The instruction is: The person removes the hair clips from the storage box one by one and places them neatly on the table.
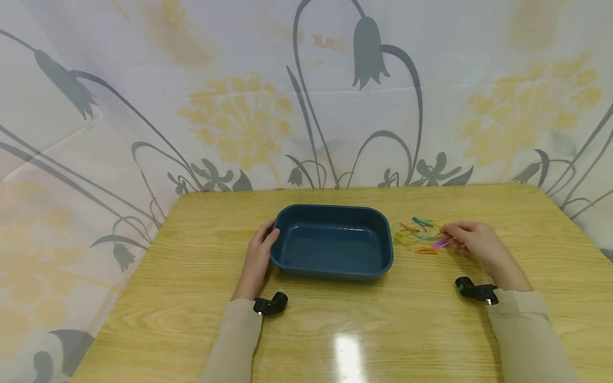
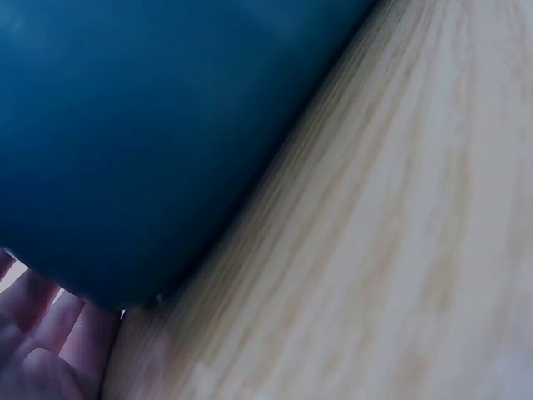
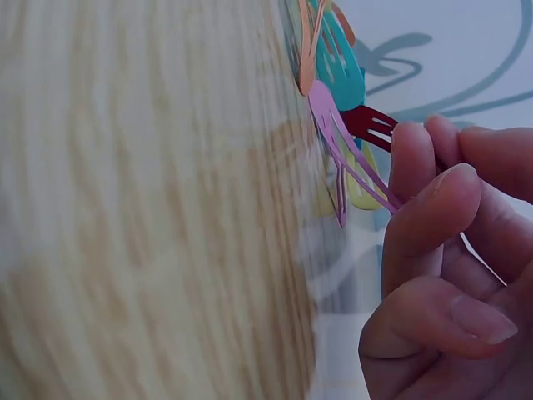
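A dark blue rectangular tub [image 1: 332,273] stands on the table. My left hand [image 1: 261,250] grips its left end, thumb over the rim and fingers along the outer wall; the left wrist view shows those fingers [image 2: 83,342] beside the tub's side. To the tub's right, my right hand [image 1: 474,242] pinches a dark red snap hair clip [image 3: 371,127] between its fingertips. A purple hair clip [image 3: 337,125] reaches the same fingers. Turquoise [image 3: 340,71] and orange [image 3: 307,50] hair clips lie just beyond, among several others.
The wooden table [image 1: 191,298] carries the tub and clips. A floral cloth [image 1: 239,133] hangs along its far edge. Each wrist bears a black camera, the left one [image 1: 271,304] near the tub's front left corner.
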{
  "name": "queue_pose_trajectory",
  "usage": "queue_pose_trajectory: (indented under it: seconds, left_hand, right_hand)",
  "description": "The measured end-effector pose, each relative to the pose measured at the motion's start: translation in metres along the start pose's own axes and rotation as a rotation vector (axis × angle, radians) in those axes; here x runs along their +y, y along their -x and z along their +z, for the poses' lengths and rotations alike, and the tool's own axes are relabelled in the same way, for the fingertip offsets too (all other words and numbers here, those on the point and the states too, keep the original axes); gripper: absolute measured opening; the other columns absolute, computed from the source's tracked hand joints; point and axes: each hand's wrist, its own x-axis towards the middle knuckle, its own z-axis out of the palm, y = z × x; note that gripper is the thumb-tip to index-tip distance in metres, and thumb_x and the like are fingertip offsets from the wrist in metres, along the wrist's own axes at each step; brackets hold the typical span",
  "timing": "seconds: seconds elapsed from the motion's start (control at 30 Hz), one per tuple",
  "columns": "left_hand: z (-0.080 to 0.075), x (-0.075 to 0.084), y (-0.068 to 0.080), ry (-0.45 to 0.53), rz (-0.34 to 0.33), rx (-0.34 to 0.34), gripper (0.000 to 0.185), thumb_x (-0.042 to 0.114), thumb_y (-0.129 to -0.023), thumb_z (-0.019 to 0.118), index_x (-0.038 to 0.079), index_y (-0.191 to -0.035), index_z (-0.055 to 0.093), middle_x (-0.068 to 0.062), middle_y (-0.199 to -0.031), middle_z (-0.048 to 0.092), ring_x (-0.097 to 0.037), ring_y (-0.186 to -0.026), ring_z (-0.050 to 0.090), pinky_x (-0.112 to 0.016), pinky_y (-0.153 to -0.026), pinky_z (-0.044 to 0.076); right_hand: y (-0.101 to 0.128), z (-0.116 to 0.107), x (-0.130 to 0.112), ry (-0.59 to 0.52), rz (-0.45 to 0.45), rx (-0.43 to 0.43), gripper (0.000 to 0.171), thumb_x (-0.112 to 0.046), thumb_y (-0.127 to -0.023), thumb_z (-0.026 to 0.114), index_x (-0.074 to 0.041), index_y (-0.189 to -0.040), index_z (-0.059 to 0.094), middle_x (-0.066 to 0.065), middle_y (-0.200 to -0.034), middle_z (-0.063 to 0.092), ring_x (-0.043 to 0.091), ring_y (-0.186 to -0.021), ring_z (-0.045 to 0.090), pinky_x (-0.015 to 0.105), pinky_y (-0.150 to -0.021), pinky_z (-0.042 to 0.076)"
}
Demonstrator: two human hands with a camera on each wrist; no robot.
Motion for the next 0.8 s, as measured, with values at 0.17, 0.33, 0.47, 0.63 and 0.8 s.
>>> queue_pose_trajectory:
  seconds: [0.17,0.33,0.47,0.63,0.8]
  left_hand:
    - [-0.0014,-0.0018,-0.0005,0.006,-0.001,0.001,0.042,0.025,-0.095,0.049,0.01,-0.134,0.045,-0.007,-0.139,0.043,-0.021,-0.129,0.036,-0.039,-0.109,0.025]
    - [-0.0007,-0.0015,-0.0006,0.014,0.003,0.001,0.042,0.025,-0.095,0.049,0.009,-0.134,0.046,-0.008,-0.138,0.044,-0.021,-0.129,0.036,-0.039,-0.109,0.025]
    - [-0.0002,-0.0009,-0.0005,0.02,0.009,-0.002,0.041,0.025,-0.095,0.049,0.009,-0.134,0.046,-0.008,-0.138,0.044,-0.022,-0.129,0.036,-0.039,-0.109,0.025]
    - [-0.0003,-0.0013,-0.0003,0.024,0.008,-0.002,0.041,0.025,-0.095,0.049,0.009,-0.133,0.046,-0.008,-0.137,0.044,-0.022,-0.128,0.037,-0.038,-0.109,0.026]
    - [-0.0002,-0.0009,0.0003,0.024,0.011,-0.003,0.042,0.025,-0.095,0.049,0.009,-0.134,0.046,-0.008,-0.138,0.044,-0.021,-0.128,0.038,-0.038,-0.108,0.027]
  right_hand:
    - [0.0011,0.0016,-0.0006,0.02,-0.001,-0.003,0.055,-0.042,-0.097,0.039,0.006,-0.12,0.051,-0.008,-0.083,0.062,0.009,-0.068,0.052,0.025,-0.059,0.045]
    - [-0.0004,0.0035,-0.0012,0.03,-0.002,-0.008,0.052,-0.04,-0.097,0.038,0.006,-0.115,0.054,-0.009,-0.082,0.064,0.007,-0.066,0.052,0.024,-0.057,0.043]
    - [-0.0024,0.006,0.0,-0.016,0.002,-0.043,0.051,-0.039,-0.098,0.039,0.007,-0.113,0.054,-0.007,-0.082,0.066,0.005,-0.061,0.05,0.023,-0.052,0.04]
    - [-0.0025,0.007,0.0026,-0.021,0.005,-0.058,0.05,-0.039,-0.098,0.038,0.006,-0.112,0.054,-0.005,-0.081,0.062,0.006,-0.059,0.046,0.025,-0.051,0.039]
    - [-0.003,0.0056,0.0034,-0.015,0.011,-0.069,0.05,-0.039,-0.097,0.04,0.005,-0.12,0.048,-0.006,-0.086,0.061,0.007,-0.063,0.049,0.024,-0.053,0.04]
